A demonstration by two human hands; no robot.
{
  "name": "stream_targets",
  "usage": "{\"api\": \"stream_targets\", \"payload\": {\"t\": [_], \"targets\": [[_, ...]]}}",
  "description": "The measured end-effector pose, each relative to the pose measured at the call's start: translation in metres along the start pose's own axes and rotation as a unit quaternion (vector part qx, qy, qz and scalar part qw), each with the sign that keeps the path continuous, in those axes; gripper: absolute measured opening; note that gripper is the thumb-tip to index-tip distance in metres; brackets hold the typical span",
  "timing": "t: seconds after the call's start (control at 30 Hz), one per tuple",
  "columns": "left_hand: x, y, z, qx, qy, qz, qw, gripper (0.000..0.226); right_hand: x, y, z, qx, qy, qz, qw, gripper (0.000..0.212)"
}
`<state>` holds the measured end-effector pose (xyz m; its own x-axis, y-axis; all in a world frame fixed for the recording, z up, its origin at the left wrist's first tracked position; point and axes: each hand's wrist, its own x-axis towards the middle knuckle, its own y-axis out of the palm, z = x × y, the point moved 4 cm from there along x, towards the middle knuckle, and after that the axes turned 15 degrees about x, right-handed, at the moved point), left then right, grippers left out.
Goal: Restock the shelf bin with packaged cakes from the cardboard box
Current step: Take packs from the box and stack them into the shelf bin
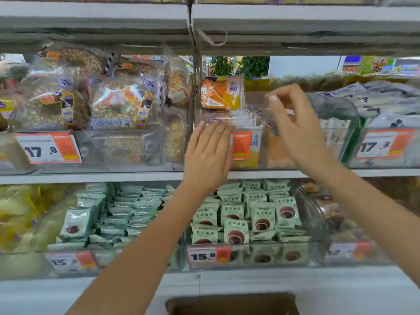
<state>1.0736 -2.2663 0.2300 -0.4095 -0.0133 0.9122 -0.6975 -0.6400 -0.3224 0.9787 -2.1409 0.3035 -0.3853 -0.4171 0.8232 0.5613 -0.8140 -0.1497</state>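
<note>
A clear shelf bin [334, 153] on the middle shelf holds orange and yellow packaged cakes [221, 93]. A clear-wrapped cake pack [244, 120] lies across the bin's front rim, blurred. My left hand [208, 155] presses flat against the bin's front left, fingers straight and touching the pack's left end. My right hand [293, 119] is raised over the bin and pinches the pack's right end between thumb and fingers. The cardboard box [231, 303] sits at the bottom edge of the view, below the shelves.
Bins of seeded bread [75, 105] stand to the left and grey packs [386, 103] to the right on the same shelf. Below, bins hold green cake packets [245, 214]. Price tags [48, 147] hang on bin fronts. An upper shelf [204, 23] overhangs.
</note>
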Motion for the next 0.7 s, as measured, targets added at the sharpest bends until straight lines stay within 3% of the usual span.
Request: {"api": "stream_targets", "payload": {"t": [0.07, 0.17, 0.3, 0.4, 0.47, 0.53, 0.63, 0.7], "targets": [[-0.044, -0.018, -0.016, -0.061, 0.013, -0.035, 0.997, 0.037, -0.059, -0.007, 0.001, 0.007, -0.018, -0.006, 1.000, 0.014], [-0.124, -0.031, -0.048, -0.113, 0.018, 0.018, 0.993, 0.030, -0.153, -0.001, -0.022, -0.013, 0.020, 0.018, 1.000, 0.013], [-0.241, -0.026, -0.089, -0.125, 0.075, 0.217, 0.965, 0.024, -0.281, 0.021, -0.084, -0.069, 0.192, 0.132, 0.970, 0.012], [-0.314, -0.027, -0.110, -0.166, 0.072, 0.411, 0.893, 0.031, -0.356, 0.029, -0.120, -0.103, 0.280, 0.227, 0.927, 0.010], [-0.362, -0.031, -0.116, -0.146, 0.062, 0.539, 0.827, 0.033, -0.401, 0.032, -0.143, -0.135, 0.357, 0.309, 0.871, 0.011], [-0.410, -0.033, -0.117, -0.126, 0.035, 0.620, 0.774, 0.035, -0.444, 0.035, -0.166, -0.163, 0.454, 0.393, 0.783, 0.018], [-0.458, -0.036, -0.122, -0.110, 0.005, 0.707, 0.699, 0.039, -0.496, 0.039, -0.184, -0.175, 0.559, 0.492, 0.645, 0.049], [-0.477, -0.034, -0.125, -0.123, -0.008, 0.743, 0.658, 0.039, -0.515, 0.042, -0.187, -0.178, 0.594, 0.535, 0.573, 0.061]]}}
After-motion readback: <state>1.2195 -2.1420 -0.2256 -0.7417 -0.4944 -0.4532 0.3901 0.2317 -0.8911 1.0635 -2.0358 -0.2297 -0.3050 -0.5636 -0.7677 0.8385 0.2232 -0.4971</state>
